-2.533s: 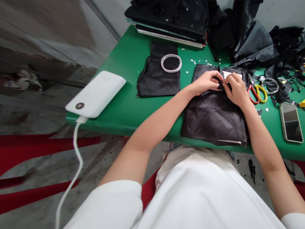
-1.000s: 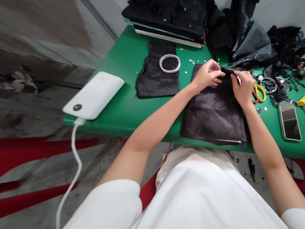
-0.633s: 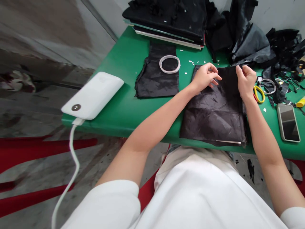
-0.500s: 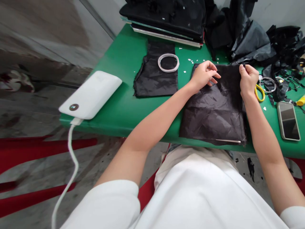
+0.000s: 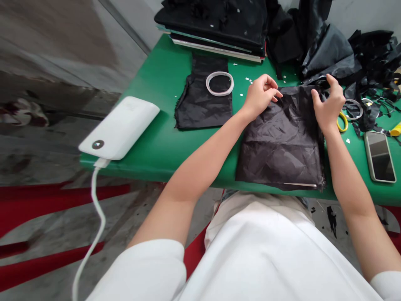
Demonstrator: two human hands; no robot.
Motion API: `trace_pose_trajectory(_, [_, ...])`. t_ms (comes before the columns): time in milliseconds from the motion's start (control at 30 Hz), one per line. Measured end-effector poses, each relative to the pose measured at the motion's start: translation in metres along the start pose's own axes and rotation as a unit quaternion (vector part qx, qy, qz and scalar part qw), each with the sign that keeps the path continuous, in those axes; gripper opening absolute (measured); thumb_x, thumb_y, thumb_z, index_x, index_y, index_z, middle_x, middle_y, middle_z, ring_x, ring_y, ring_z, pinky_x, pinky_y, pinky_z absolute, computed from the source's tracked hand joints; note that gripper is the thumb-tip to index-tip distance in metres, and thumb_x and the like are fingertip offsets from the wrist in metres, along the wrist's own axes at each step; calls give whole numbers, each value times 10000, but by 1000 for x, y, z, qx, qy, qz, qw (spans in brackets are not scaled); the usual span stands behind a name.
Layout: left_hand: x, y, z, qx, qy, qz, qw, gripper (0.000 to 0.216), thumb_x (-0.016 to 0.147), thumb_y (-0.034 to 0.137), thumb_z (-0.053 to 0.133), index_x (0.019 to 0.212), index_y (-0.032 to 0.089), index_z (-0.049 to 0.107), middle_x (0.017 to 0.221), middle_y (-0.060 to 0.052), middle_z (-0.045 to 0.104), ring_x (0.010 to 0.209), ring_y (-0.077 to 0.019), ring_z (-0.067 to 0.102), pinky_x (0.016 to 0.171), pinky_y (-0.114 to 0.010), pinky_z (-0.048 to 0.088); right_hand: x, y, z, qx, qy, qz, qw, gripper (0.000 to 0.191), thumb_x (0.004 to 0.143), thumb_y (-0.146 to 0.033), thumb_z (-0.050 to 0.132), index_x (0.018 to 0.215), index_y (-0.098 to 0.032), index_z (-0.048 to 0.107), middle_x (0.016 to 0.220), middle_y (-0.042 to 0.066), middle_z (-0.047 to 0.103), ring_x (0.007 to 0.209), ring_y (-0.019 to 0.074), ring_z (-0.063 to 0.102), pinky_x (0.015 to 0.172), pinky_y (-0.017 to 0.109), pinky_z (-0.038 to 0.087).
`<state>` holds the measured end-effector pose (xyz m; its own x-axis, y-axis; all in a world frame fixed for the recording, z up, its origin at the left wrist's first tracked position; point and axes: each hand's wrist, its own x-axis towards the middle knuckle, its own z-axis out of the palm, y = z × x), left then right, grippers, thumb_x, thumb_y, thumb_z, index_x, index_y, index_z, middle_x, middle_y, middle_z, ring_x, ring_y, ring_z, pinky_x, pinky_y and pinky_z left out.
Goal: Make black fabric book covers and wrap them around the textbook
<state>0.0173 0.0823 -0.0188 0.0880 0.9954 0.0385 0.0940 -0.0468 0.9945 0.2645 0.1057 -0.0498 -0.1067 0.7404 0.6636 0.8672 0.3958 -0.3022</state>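
Note:
A folded piece of thin black fabric (image 5: 282, 144) lies creased in front of me, its lower edge close to the table's front edge. Over its upper left corner, my left hand (image 5: 262, 95) rests with loosely bent fingers spread apart, and that corner is hidden under it. At the upper right corner, my right hand (image 5: 329, 104) is open, thumb and index finger apart beside the fabric's edge. A thin white strip shows along the fabric's lower edge. Yellow-handled scissors (image 5: 343, 122) lie partly hidden behind my right wrist.
Left of the fabric is another black cloth piece (image 5: 203, 106) with a white tape ring (image 5: 219, 94) on it. A white power bank (image 5: 120, 127) with a cable overhangs the table's left end. A phone (image 5: 380, 156) lies right. Black stacked pieces (image 5: 213, 25) and scraps (image 5: 328, 54) fill the back.
My right hand has let go of the fabric's upper right corner and opened its fingers. My left hand has shifted slightly left. The view has moved a little.

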Motion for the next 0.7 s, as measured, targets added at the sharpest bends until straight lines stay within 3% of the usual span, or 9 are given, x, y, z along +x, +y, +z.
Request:
trace_pose_trajectory(133, [-2, -3, -5, 87, -1, 69, 994, 191, 774, 64, 557, 888, 212, 597, 921, -40, 712, 1046, -209, 648, 993, -338, 491, -4, -33, -25, -24, -95, -81, 992, 422, 1032, -407, 386, 1397, -323, 579, 1425, 76, 625, 1419, 331, 468, 1156, 621, 367])
trace_pose_trajectory(267, [-1, -14, -7, 236, -50, 132, 961, 249, 766, 101, 608, 987, 191, 678, 1141, -88, 723, 1242, -288, 575, 1176, -434, 349, -13, -45, -27, -26, -226, -132, 965, 468, 988, -388, 461, 1416, -239, 580, 1468, 86, 598, 1468, 342, 427, 1201, 655, 292])
trace_pose_trajectory(400, [-1, -27, -7, 306, -88, 159, 934, 366, 838, 219, 641, 1200, 196, 686, 1457, -127, 594, 1435, -322, 437, 1249, -475, 230, -22, -34, -18, -61, -307, -81, 946, 653, 1000, -500, 410, 1568, -179, 388, 1627, 131, 392, 1548, 341, 280, 1252, 636, 192])
trace_pose_trajectory(500, [-5, -27, -7, 381, -128, 149, 903, 489, 939, 343, 554, 1414, 229, 573, 1624, -106, 411, 1543, -322, 292, 1269, -527, 162, -21, -30, -16, -74, -354, -35, 932, 731, 1005, -569, 344, 1621, -184, 265, 1691, 119, 239, 1578, 323, 190, 1264, 605, 178])
trace_pose_trajectory(600, [-10, -19, -7, 467, -162, 127, 860, 553, 1006, 411, 429, 1532, 242, 450, 1691, -90, 270, 1583, -313, 200, 1278, -540, 140, -18, -32, -15, -92, -376, 5, 922, 802, 996, -627, 298, 1637, -154, 202, 1712, 121, 145, 1593, 318, 109, 1276, 581, 146])
trace_pose_trajectory(700, [-13, -13, -5, 502, -168, 118, 840, 582, 1026, 436, 376, 1568, 228, 399, 1702, -94, 233, 1590, -306, 178, 1284, -522, 150, -16, -33, -15, -92, -378, 24, 921, 850, 982, -663, 293, 1638, -133, 190, 1715, 132, 124, 1594, 330, 92, 1279, 583, 131])
